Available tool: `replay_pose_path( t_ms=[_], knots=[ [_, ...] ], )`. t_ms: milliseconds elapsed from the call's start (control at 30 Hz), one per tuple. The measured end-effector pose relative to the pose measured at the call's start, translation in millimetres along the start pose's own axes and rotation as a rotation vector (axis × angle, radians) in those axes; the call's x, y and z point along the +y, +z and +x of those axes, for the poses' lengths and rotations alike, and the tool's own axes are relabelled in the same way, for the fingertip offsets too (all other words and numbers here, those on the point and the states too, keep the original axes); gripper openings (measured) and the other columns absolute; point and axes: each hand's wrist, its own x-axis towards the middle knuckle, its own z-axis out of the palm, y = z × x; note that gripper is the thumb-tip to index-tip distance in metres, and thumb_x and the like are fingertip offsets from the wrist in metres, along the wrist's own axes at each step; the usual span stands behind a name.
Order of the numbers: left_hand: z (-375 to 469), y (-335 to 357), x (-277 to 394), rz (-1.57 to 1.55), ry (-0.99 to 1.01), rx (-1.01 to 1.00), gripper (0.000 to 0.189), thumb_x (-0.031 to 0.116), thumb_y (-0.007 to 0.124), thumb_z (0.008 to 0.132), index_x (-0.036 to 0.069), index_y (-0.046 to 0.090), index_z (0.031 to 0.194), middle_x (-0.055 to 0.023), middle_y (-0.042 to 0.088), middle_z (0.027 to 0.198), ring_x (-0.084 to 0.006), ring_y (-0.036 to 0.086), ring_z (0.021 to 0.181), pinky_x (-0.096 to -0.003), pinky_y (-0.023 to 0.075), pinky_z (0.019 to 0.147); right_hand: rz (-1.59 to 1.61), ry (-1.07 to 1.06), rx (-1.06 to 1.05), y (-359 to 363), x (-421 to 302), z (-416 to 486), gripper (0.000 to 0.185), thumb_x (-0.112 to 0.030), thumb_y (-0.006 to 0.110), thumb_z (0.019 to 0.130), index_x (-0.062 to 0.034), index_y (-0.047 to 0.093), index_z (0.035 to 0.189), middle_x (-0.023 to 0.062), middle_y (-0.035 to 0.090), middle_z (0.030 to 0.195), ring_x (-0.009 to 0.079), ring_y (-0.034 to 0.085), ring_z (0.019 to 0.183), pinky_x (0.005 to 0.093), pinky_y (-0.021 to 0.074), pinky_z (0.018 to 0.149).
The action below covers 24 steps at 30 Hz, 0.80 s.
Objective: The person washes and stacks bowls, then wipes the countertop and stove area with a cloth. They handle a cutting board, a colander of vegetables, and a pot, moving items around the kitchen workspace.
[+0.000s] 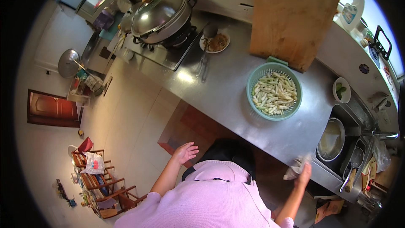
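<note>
My right hand (304,174) is closed around a crumpled pale cloth (295,168), just off the front edge of the steel counter (221,101) and left of the sink. Nothing is in my left hand (186,153), which hangs with its fingers apart beside my waist, away from the counter. Ahead of me on the counter stands a green plastic colander basket (274,117), filled with pale, finger-like vegetable pieces (275,93). I cannot tell their exact kind.
A large wooden cutting board (291,19) leans on the wall behind the basket. At left, a lidded steel wok (159,15) sits on the stove. A ladle (210,31) rests on a plate of brown food (219,41). The sink holds a metal basin (330,139); a white bowl (341,90) stands behind.
</note>
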Motion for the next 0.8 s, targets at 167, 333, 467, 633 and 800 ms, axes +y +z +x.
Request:
replay_pose_path(
  t_ms=[167, 333, 467, 633, 800],
  knots=[
    [-5.4, -11.6, -6.7, -0.105, 0.064, -0.066, 0.033, 0.029, 0.048, 0.083, 0.01, 0.041, 0.11, -0.012, 0.052, 0.105, -0.024, 0.054, 0.091, -0.0355, 0.0437, 0.072, 0.117, 0.226, -0.527, 171.8, -12.0, -61.3, 0.022, -0.018, 0.045, 0.085, -0.003, 0.051, 0.1, 0.004, 0.055, 0.09, 0.0116, 0.052, 0.076, 0.0255, 0.0431, 0.068],
    [15.4, -25.6, 16.6, -0.14, 0.128, -0.155, 0.033, 0.029, 0.047, 0.084, 0.01, 0.041, 0.111, -0.0117, 0.053, 0.104, -0.0236, 0.054, 0.089, -0.0349, 0.0444, 0.07, -0.048, -0.04, -0.673, 294.2, -34.7, -52.3, 0.025, -0.021, 0.044, 0.087, -0.0008, 0.052, 0.098, 0.0008, 0.054, 0.085, 0.0069, 0.046, 0.075, 0.0225, 0.0393, 0.068],
    [2.9, -65.6, 49.4, -0.105, 0.21, -0.072, 0.035, 0.029, 0.047, 0.084, 0.009, 0.04, 0.113, -0.0119, 0.053, 0.103, -0.0233, 0.055, 0.088, -0.0344, 0.0445, 0.069, -0.779, -0.671, -0.354, 354.6, -9.4, -14.4, 0.045, -0.027, 0.051, 0.079, 0.0032, 0.042, 0.112, 0.023, 0.049, 0.103, 0.0357, 0.045, 0.098, 0.0369, 0.0348, 0.085],
    [-11.1, -184.7, 52.4, -0.243, 0.37, 0.075, 0.039, 0.031, 0.05, 0.082, 0.011, 0.04, 0.113, -0.0114, 0.053, 0.104, -0.0235, 0.055, 0.088, -0.0348, 0.0439, 0.069, -1.254, -1.037, -0.221, 410.5, 51.4, -25.2, 0.06, -0.029, 0.053, 0.075, 0.0006, 0.031, 0.122, 0.0213, 0.027, 0.127, 0.0378, 0.024, 0.118, 0.0514, 0.02, 0.093],
    [-56.4, -273.0, 34.1, -0.489, 0.478, 0.217, 0.039, 0.032, 0.05, 0.081, 0.012, 0.04, 0.113, -0.0109, 0.052, 0.104, -0.023, 0.053, 0.089, -0.0345, 0.0429, 0.07, -1.275, -0.968, -0.147, 467.1, 90.5, -46.7, 0.062, -0.032, 0.047, 0.078, 0.0014, 0.025, 0.126, 0.0198, 0.022, 0.132, 0.0376, 0.017, 0.122, 0.0555, 0.0157, 0.094]
  ],
)
